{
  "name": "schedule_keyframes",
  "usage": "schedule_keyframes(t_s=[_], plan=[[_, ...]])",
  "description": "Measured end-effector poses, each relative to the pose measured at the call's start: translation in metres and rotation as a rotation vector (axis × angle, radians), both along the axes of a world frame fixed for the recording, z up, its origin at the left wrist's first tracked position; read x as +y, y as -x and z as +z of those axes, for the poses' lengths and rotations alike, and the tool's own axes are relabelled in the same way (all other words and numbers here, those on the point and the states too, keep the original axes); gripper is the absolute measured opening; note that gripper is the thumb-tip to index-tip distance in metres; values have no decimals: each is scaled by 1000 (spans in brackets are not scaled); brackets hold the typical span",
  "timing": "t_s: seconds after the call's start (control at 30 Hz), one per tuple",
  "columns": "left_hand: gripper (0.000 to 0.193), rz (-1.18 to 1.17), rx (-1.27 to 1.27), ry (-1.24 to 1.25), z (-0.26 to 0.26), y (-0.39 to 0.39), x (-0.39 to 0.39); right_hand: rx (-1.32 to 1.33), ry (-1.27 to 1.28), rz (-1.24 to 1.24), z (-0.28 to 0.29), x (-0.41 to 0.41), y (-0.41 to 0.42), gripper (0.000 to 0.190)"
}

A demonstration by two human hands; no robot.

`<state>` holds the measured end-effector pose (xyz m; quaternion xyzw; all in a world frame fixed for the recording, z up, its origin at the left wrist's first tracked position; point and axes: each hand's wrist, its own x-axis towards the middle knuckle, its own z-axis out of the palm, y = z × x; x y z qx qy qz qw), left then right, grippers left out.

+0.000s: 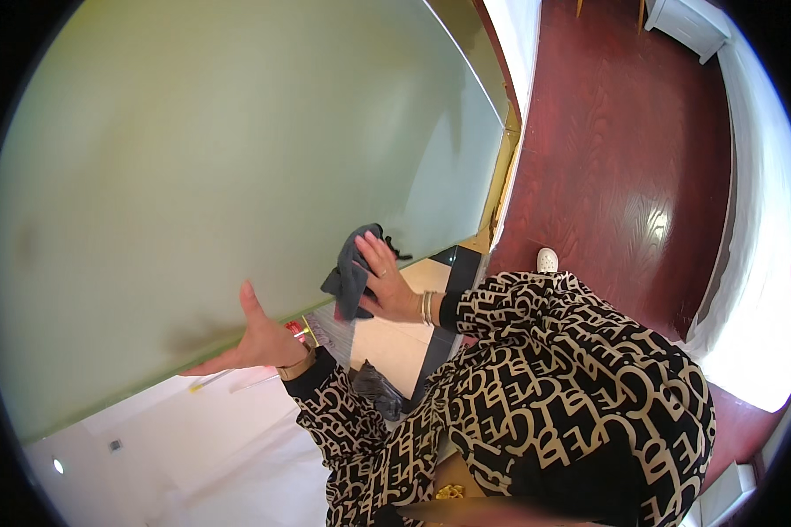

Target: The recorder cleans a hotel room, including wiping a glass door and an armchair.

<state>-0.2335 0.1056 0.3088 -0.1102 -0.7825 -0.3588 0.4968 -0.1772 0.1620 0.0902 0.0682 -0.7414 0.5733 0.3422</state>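
Observation:
In front of me rises a large pale green frosted glass panel. My right hand presses a dark grey cloth near the panel's edge, fingers spread over it. Two bracelets and a ring are on that hand and wrist. My left hand is empty, thumb raised and fingers stretched along the same edge; whether it touches the glass I cannot tell. A watch or band circles the left wrist.
Past the panel's edge are a tiled floor, a dark plastic bag and a purple mop head. A dark red wood floor lies at right, with a white cabinet, white fabric and my white shoe.

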Motion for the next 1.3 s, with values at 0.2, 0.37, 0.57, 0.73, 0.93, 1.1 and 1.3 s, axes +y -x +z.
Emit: schedule_keyframes(t_s=[0.2, 0.37, 0.57, 0.73, 0.93, 1.1, 1.3], plan=[[121, -107, 42, -10, -9, 3, -5, 30, 216, -410, -5, 96, 88, 65], [123, -127, 45, -33, -5, 2, -2, -292, 540, -547, -48, 238, 187, 54], [123, -123, -25, -141, -11, 4, 30, 196, 1384, -384, -139, 255, 184, 42], [122, -146, 1, -91, -10, 4, 20, -94, 1920, -181, -155, 12, 63, 60], [121, -117, 20, -6, -5, 4, 26, -889, 438, -678, -191, 9, 57, 56], [123, -211, 49, -145, -5, 1, 28, 377, 1481, 273, -266, 334, 165, 38], [117, -147, 98, 62, 3, 2, 13, 164, 1276, -619, -155, 323, 199, 44]])
